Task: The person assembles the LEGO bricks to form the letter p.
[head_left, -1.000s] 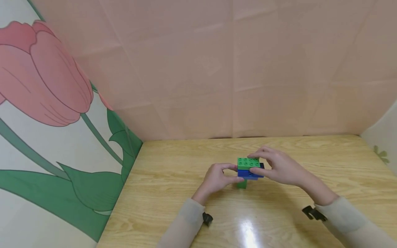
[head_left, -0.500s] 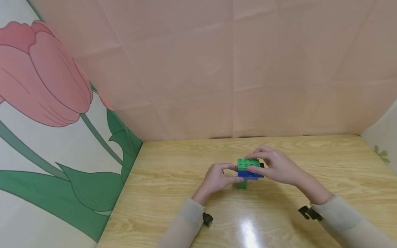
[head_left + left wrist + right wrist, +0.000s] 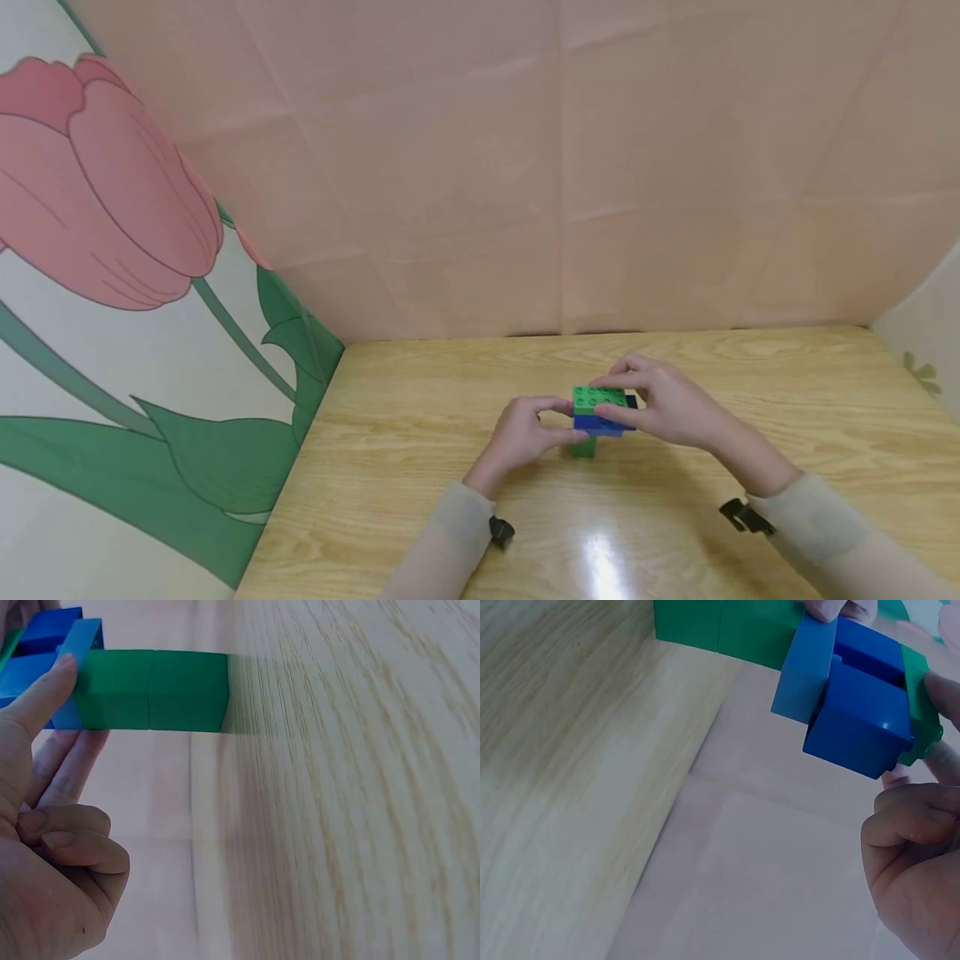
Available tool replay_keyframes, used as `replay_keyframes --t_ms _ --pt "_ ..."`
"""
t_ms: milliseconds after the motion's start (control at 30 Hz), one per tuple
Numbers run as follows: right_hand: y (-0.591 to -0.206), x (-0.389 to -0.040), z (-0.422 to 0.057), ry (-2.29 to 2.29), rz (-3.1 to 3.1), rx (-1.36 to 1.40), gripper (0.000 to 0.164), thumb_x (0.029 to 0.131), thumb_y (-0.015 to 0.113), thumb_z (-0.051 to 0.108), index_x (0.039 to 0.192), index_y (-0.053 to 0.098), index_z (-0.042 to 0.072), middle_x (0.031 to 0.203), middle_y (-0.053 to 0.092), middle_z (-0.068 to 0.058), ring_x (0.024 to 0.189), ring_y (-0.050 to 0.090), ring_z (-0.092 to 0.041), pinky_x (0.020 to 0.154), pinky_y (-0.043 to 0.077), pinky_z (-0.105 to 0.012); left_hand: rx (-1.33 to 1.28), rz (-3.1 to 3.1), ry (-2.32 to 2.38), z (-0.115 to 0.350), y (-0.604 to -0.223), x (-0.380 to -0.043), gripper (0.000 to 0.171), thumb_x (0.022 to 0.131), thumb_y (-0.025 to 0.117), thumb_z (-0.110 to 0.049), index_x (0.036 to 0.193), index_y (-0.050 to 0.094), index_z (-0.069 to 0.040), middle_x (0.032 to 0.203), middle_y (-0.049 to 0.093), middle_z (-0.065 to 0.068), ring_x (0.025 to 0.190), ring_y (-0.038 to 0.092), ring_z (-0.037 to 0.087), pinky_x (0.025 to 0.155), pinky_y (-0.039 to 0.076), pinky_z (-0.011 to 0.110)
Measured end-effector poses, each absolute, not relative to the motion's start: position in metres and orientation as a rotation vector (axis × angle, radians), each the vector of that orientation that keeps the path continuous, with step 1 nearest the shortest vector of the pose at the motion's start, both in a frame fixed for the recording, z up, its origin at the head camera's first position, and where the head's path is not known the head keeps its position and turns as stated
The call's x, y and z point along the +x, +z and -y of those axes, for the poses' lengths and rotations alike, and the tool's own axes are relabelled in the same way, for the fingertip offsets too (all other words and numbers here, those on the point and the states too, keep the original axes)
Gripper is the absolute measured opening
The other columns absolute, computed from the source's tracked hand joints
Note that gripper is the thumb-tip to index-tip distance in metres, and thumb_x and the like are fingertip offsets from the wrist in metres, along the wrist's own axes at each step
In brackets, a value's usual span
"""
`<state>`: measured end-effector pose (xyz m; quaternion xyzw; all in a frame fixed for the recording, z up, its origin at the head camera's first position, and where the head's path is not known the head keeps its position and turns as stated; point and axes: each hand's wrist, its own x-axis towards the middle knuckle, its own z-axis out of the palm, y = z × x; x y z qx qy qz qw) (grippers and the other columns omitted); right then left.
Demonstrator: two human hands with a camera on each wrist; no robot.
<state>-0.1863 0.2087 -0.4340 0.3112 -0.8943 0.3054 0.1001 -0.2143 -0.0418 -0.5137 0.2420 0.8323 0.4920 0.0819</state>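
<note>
A stack of toy building bricks stands upright on the wooden table. Its foot is two green bricks (image 3: 154, 690), one above the other. Over them comes a light blue brick (image 3: 804, 671), wider than the foot, then dark blue bricks (image 3: 862, 720) side by side with a gap between. A flat green studded brick (image 3: 587, 399) lies on top. My left hand (image 3: 521, 435) pinches the stack from the left, thumb at the light blue layer. With thumb in front and fingers behind, my right hand (image 3: 678, 404) grips the top green brick from the right.
The wooden table (image 3: 405, 467) reaches back to a pink cloth wall (image 3: 465, 183). On the left rises a panel with a printed tulip (image 3: 142, 183). Black clips (image 3: 746, 517) sit on both sleeves near the wrists.
My right hand has slid slightly left, and its thumb has shifted from the dark blue layer up to the green brick's front. My left hand stays where it was.
</note>
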Motion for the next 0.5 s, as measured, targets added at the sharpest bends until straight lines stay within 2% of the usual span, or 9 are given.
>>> replay_keyframes --t_ms 233,333,367,500 --pt "-0.437 -0.183 -0.208 0.883 2.674 0.862 0.033 0.092 0.081 0.037 0.121 0.078 0.021 0.104 0.063 0.009 0.069 0.048 -0.007 0.054 0.044 -0.024 0.737 -2.509 1.443 0.043 -0.513 -0.213 0.037 0.084 0.086 -0.047 0.116 0.079 -0.028 0.106 0.071 -0.024 0.059 0.039 0.008 0.049 0.030 0.024" --pt "-0.443 -0.181 -0.210 0.917 2.665 0.838 0.039 0.092 0.082 0.037 0.126 0.075 0.020 0.109 0.065 0.007 0.067 0.047 -0.006 0.054 0.043 -0.025 0.722 -2.514 1.438 0.043 -0.513 -0.212 0.039 0.084 0.086 -0.048 0.117 0.079 -0.028 0.108 0.071 -0.024 0.071 0.054 0.015 0.055 0.037 0.024" --pt "-0.445 -0.180 -0.212 0.938 2.663 0.828 0.043 0.092 0.082 0.037 0.129 0.073 0.019 0.112 0.065 0.006 0.067 0.045 -0.007 0.054 0.042 -0.025 0.716 -2.513 1.440 0.043 -0.513 -0.212 0.039 0.084 0.085 -0.049 0.117 0.079 -0.028 0.109 0.071 -0.024 0.079 0.060 0.017 0.060 0.040 0.024" --pt "-0.456 -0.175 -0.223 1.000 2.642 0.782 0.058 0.089 0.085 0.036 0.140 0.064 0.019 0.130 0.064 -0.002 0.068 0.044 -0.007 0.054 0.040 -0.025 0.692 -2.521 1.428 0.042 -0.513 -0.212 0.042 0.084 0.084 -0.052 0.119 0.078 -0.030 0.111 0.070 -0.025 0.104 0.065 0.017 0.077 0.048 0.028"
